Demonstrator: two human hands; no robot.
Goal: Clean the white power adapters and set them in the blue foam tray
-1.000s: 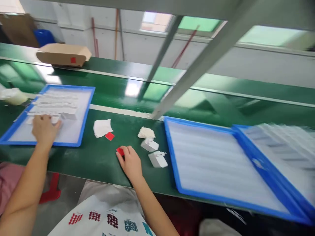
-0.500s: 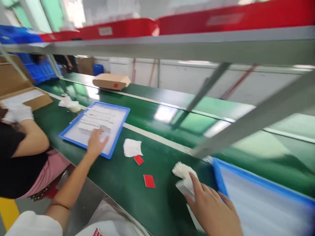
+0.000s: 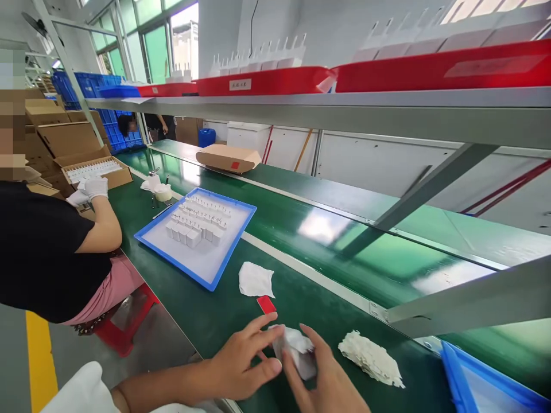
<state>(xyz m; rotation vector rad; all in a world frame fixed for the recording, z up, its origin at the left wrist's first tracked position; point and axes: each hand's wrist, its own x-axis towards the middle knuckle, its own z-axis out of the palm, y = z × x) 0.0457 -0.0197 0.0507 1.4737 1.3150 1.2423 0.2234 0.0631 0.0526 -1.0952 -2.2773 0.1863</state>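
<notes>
My left hand [image 3: 243,361] and my right hand [image 3: 327,381] meet near the front edge of the green bench, both gripping one small white adapter [image 3: 297,351] wrapped in thin film. A small red card [image 3: 266,304] lies on the bench just beyond my left fingers. Further back is a white cloth [image 3: 255,280]. A crumpled white wad [image 3: 370,357] lies to the right of my right hand.
A blue tray [image 3: 196,269] with rows of white adapters sits to the back left. A co-worker in a black top [image 3: 47,252] sits at the left, gloved hand at a cardboard box [image 3: 97,170]. Another blue tray corner [image 3: 482,387] shows at right. Red bins stand on the overhead shelf [image 3: 344,106].
My left hand left the blue tray and came to the front. My right hand brought the white adapter to it. The view swung left and up.
</notes>
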